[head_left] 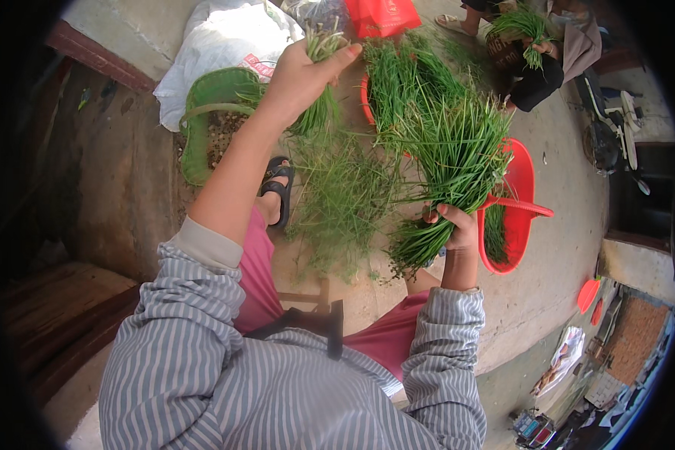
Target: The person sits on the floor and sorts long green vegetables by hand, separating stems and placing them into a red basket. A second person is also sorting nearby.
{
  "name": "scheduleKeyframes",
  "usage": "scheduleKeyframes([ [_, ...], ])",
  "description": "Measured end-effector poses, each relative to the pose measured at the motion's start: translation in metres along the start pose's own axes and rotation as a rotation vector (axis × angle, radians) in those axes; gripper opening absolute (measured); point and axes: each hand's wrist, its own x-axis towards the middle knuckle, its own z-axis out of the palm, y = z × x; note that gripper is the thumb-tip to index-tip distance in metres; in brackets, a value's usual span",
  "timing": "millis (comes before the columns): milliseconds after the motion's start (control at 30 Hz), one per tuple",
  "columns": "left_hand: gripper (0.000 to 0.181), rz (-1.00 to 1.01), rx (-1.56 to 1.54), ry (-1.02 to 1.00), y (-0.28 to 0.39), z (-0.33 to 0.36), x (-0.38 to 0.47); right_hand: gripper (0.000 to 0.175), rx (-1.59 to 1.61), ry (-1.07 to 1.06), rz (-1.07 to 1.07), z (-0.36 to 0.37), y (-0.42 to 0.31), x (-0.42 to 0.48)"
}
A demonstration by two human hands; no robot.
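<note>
My left hand (309,73) is closed around a bunch of long green stalks (322,112), whose pale cut ends point up past the thumb. In my right hand (458,225) is a larger bundle of thin green stalks (455,152), with small dark tips hanging below the grip. Behind that bundle, more green stalks (410,73) fill a round red container (365,101). Loose, wispy greens (343,197) are strewn over the concrete floor between my feet and the containers. A red basket (520,242) with a handle stands right of my right hand, some greens inside.
At the left are a green plastic basket (199,163) with small pale pieces and a white woven sack (202,39). A red bag (382,17) lies at the top. Another person (540,73) holds greens at the top right, near a parked two-wheeler (607,124).
</note>
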Motion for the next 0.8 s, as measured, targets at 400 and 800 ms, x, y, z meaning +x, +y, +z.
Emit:
scheduleKeyframes([
  [400,0.026,-0.055,-0.179,0.017,0.019,0.058,-0.022,0.033,-0.059,0.043,0.048,0.010,-0.005,-0.002],
  [800,0.024,-0.239,-0.155,-0.131,0.033,0.062,-0.030,0.028,-0.203,0.005,0.037,0.008,-0.005,0.000],
])
